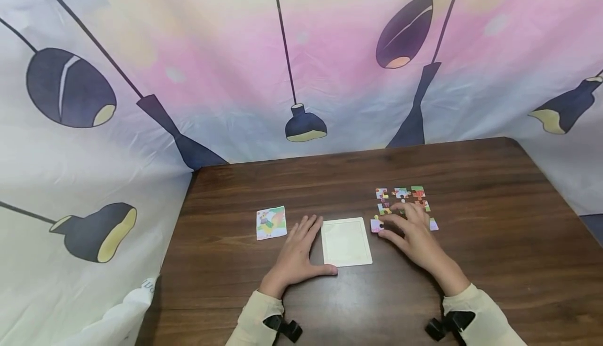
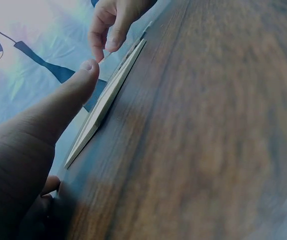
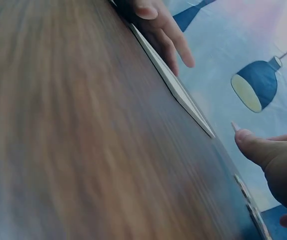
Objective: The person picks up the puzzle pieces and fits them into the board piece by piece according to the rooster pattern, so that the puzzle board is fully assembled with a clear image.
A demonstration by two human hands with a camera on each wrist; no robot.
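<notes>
1. While your left hand (image 1: 298, 252) lies palm-down with straight fingers and the thumb spread wide, the head view shows it along the near-left side of the pale square tray (image 1: 346, 244); whether every finger touches the rim, you cannot tell.

2. Your right hand (image 1: 416, 238) has its fingers bent above the scattered puzzle pieces (image 1: 418, 192), with thumb and forefinger narrowed on a lilac piece (image 1: 376, 225) just right of the tray.

3. From above, you cannot judge that pinch well; both wrist views give you more, with a thin pale sliver standing out at your right fingertips, above the tabletop.

4. Only the head view gives you the layout: loose pieces in rough rows right of the tray, some hidden under your hand, and a square picture card (image 1: 271, 223) to the left of your left hand.

5. Your wrist views show the tray edge-on as a low, thin slab on the brown table (image 1: 212, 262), which the head view flattens. The right one also catches the pieces as a line of thin edges below your thumb.

6. Behind the table, all three views show you a cloth printed with lamps (image 1: 235, 47).
</notes>
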